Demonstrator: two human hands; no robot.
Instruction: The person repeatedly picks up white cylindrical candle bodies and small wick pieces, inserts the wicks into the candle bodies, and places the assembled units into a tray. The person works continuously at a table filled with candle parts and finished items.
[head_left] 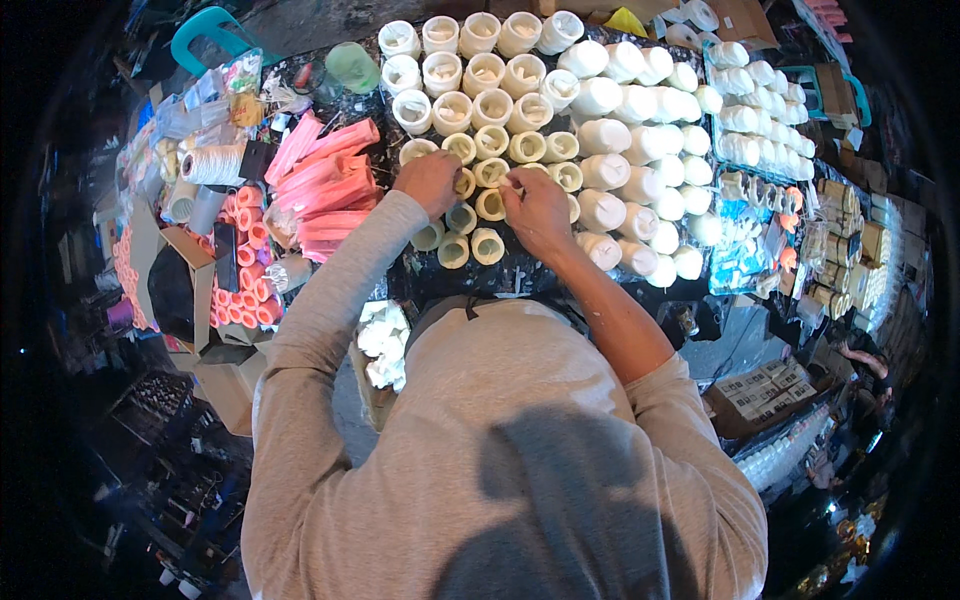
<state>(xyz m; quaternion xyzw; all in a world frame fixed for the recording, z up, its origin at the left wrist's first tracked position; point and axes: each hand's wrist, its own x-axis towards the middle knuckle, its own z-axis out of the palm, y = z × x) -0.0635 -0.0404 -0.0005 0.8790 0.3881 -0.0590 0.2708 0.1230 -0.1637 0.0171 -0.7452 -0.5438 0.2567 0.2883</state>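
Rows of short, open-topped cream tubes (pixel 490 141) stand upright on a dark tabletop in front of me. My left hand (pixel 432 184) is over the left side of these rows, its fingers curled down at the rim of a tube (pixel 465 183). Close by on the right, my right hand (pixel 538 208) has thumb and fingertips drawn together above the tubes. Whatever either hand pinches is too small or hidden to name. Nearest to me stand hollow tubes (pixel 487 246). Farther back, wider white tubes (pixel 481 72) have pale pieces inside.
Closed white cylinders (pixel 602 170) crowd the right side. Pink rolled sheets (pixel 325 185) lie at the left, beside a white string spool (pixel 213 165) and an open cardboard box (pixel 188 275). A container of crumpled white pieces (pixel 362 385) is by my waist. Wrapped packs (pixel 765 130) stand far right.
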